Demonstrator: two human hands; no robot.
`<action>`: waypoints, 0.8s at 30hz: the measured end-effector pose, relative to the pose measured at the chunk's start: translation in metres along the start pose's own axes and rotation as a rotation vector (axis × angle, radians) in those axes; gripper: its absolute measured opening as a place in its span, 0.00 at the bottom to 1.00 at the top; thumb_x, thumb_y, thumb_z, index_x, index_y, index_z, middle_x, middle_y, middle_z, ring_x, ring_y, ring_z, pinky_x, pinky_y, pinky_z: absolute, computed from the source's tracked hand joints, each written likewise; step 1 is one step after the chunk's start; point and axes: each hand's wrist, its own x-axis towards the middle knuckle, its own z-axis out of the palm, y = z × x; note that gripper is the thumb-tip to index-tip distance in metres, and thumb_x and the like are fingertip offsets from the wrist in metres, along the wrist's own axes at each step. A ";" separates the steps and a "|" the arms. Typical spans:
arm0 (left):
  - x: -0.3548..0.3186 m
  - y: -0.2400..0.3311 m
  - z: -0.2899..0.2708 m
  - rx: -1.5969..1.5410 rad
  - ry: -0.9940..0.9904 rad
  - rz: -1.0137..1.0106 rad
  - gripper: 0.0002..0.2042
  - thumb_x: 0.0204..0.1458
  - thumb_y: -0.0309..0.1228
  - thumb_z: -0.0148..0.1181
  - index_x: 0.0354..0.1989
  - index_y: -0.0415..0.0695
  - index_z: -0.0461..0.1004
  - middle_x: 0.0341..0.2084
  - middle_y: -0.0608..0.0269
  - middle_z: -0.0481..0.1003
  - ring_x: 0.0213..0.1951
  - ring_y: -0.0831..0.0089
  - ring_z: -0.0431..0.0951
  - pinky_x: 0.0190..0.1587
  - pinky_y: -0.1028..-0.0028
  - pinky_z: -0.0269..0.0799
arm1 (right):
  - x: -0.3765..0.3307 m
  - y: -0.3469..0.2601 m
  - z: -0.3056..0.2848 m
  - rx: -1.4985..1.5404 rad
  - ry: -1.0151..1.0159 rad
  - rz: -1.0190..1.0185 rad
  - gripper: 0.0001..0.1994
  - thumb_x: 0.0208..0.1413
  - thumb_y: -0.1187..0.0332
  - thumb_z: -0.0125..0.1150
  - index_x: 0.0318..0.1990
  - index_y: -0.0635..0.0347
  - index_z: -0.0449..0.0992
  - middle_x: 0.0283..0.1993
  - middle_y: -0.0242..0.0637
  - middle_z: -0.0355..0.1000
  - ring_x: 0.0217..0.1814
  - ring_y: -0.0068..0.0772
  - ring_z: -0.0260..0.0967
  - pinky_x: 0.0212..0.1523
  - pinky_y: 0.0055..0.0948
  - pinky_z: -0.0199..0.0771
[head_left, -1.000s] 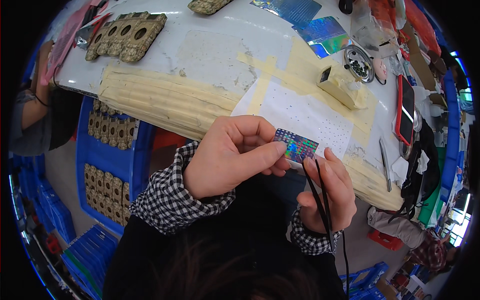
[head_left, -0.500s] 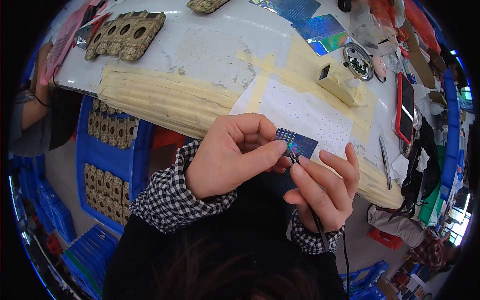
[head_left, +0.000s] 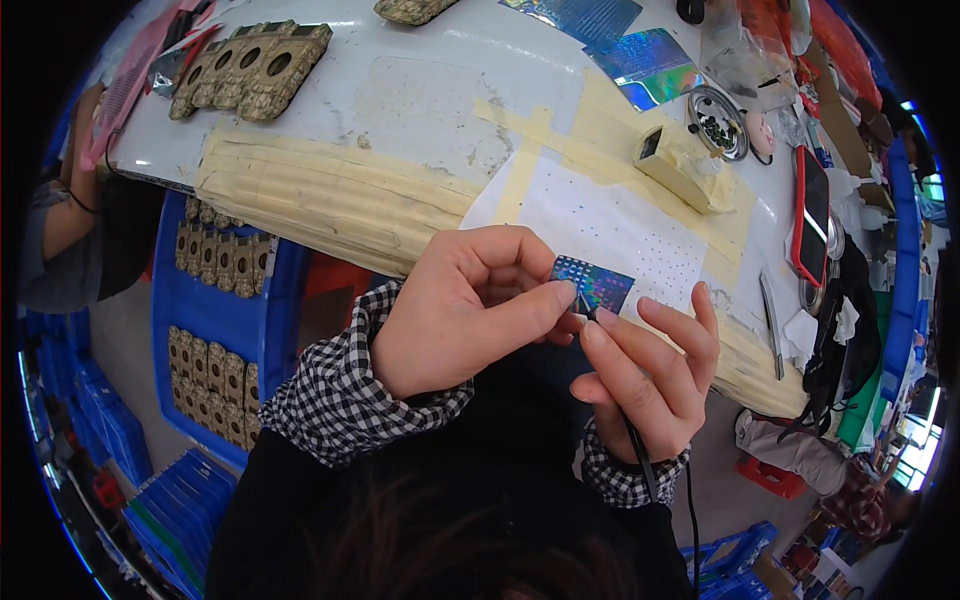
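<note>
Between the thumb and fingers of my left hand (head_left: 465, 315) is a small shiny holographic sticker sheet (head_left: 608, 284) marked with rows of tiny squares. My right hand (head_left: 650, 385) pinches dark tweezers (head_left: 637, 445), whose tips meet the sheet beside my left thumb. Its other fingers are spread, and part of the tweezers is hidden behind the hand. Just beyond both hands, a white paper (head_left: 585, 215) dotted with tiny dark specks lies taped to the table. What the tips pinch, if anything, is too small to make out.
Camouflage model parts (head_left: 255, 65) stand at the far left; more fill a blue tray (head_left: 285, 340) below the table edge. At right are a round metal dish (head_left: 742, 150) of small dark pieces, a red-cased phone (head_left: 812, 215) and other tweezers (head_left: 771, 325). Another person's arm (head_left: 75, 215) shows at left.
The sticker sheet has tilted slightly and its sheen has turned bluer. The tweezer tips have shifted a little at its lower edge. My left hand has stayed almost still.
</note>
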 end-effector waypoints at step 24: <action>0.001 -0.001 0.000 0.035 0.028 -0.023 0.05 0.51 0.26 0.54 0.29 0.38 0.67 0.26 0.59 0.76 0.28 0.76 0.77 0.30 0.81 0.73 | -0.038 0.032 -0.013 -0.102 -0.009 0.187 0.15 0.42 0.69 0.66 0.41 0.56 0.77 0.38 0.36 0.74 0.43 0.36 0.69 0.55 0.44 0.62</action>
